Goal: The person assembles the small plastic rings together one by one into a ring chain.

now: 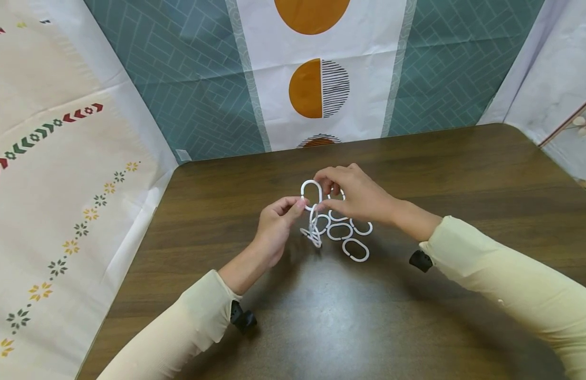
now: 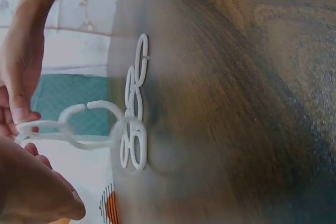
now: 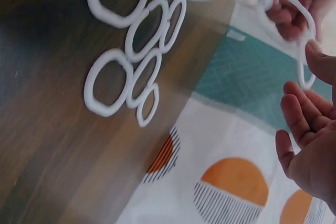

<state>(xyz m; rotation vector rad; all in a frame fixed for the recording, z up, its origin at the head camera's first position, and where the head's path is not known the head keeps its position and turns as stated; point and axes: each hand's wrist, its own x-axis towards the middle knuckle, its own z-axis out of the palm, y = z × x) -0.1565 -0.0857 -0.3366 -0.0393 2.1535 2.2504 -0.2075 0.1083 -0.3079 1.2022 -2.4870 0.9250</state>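
Between the fingertips of my left hand (image 1: 280, 224) is a white C-shaped plastic ring (image 1: 303, 188), raised above the table in the head view. My right hand (image 1: 356, 195) comes from the other side. Its thumb and forefinger curve round the same ring's right side, with the thumb against it in the right wrist view. From this ring dangles a short chain of linked white rings (image 1: 314, 227), one showing its gap in the left wrist view. Under and beside the right hand lie several loose white rings (image 1: 356, 259), some touching or overlapping.
The brown wooden table (image 1: 274, 338) reaches back to a green and white patterned cloth (image 1: 198, 105). A pale cloth with flower motifs (image 1: 46, 211) hangs at the left, and a whitish one (image 1: 563, 79) at the right. Black wrist devices (image 1: 242, 317) sit at both cuffs.
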